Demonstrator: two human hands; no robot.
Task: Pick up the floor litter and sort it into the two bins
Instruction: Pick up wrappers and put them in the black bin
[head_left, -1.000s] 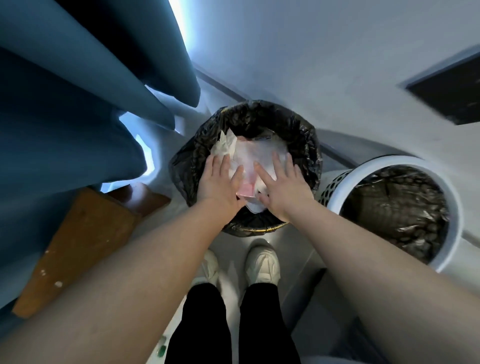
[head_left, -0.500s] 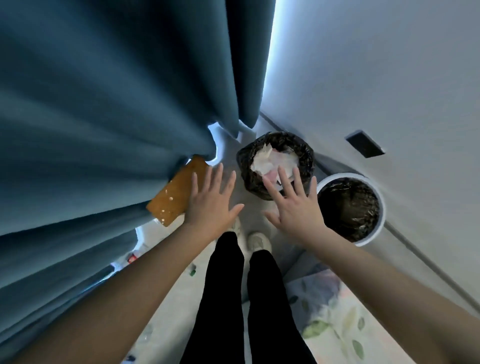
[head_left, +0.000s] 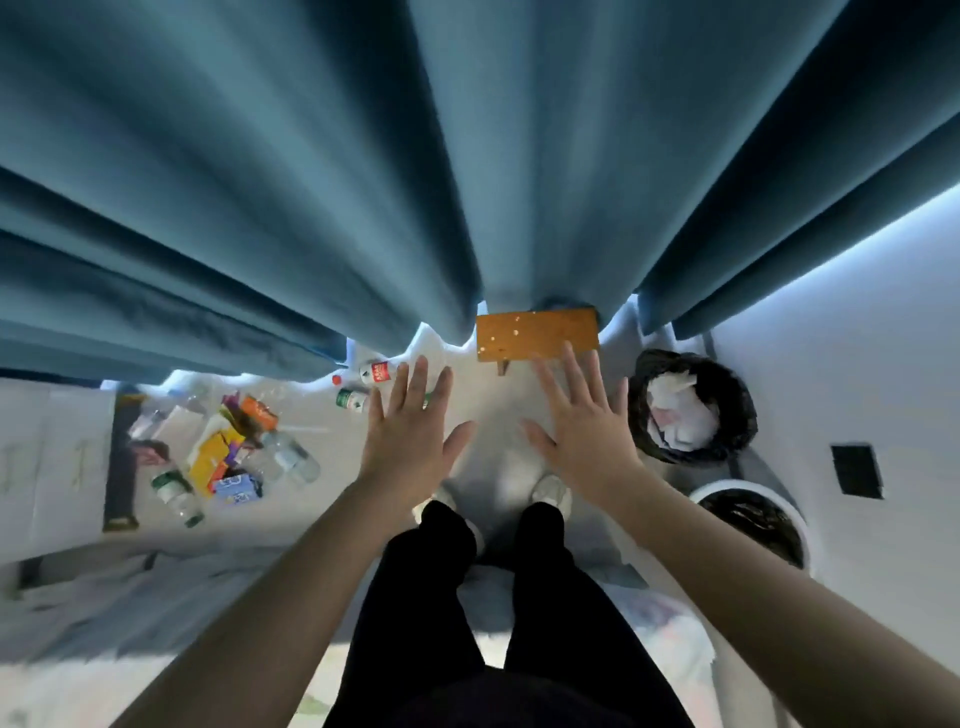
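Observation:
Both my hands are held out in front of me, fingers spread and empty: my left hand (head_left: 413, 434) and my right hand (head_left: 584, 434), above my white shoes. To the right stands a black-lined bin (head_left: 724, 374) filled with white paper and wrappers. Below it a white perforated bin (head_left: 800, 525) has a dark liner inside. Litter lies on the floor at the left: clear plastic bottles (head_left: 288, 457), a yellow carton (head_left: 210, 457), an orange packet (head_left: 258, 410), a blue packet (head_left: 236, 488), and a red-labelled bottle (head_left: 379, 372) near the curtain.
Teal curtains (head_left: 363, 182) hang across the top of the view. A small wooden stool (head_left: 537, 335) stands at their foot between the litter and the bins. White wall with a dark socket (head_left: 854, 470) lies at the right. A white cabinet (head_left: 47, 457) edges the left.
Both hands lifted off the paper in the black-lined bin and now hover open. My view has turned left, bringing the floor litter into sight and shifting the bins to the right.

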